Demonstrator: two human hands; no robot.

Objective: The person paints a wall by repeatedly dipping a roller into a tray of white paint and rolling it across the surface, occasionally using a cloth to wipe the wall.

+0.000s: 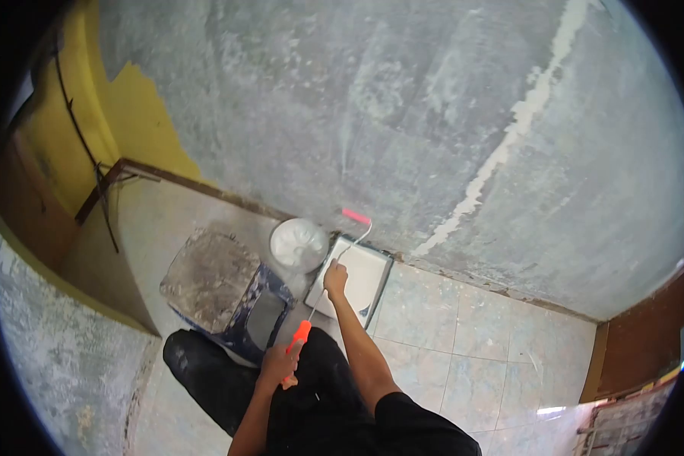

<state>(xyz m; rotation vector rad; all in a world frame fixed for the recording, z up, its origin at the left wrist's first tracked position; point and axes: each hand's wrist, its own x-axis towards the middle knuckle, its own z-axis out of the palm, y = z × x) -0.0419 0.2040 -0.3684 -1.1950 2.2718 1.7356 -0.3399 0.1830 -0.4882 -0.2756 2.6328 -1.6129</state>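
Observation:
A paint roller with a pink sleeve [356, 216] is held in both my hands, its sleeve up by the foot of the grey wall. My left hand [280, 365] is wrapped round its orange handle [302, 333] above my lap. Farther up, my right hand [336, 279] is closed on the thin metal rod. Under the rod and my right hand lies a rectangular paint tray [365, 277], whose inside looks white. Just left of the tray stands a round whitish container [299, 245]; what it holds is not plain from here.
A blue stool-like object [247, 323] with a stained top [211, 277] stands in front of my knees. The patchy grey wall [296, 114] bears a white diagonal strip [509, 140]. Pale floor tiles [479, 334] spread to the right. A dark cable [83, 125] hangs at the left.

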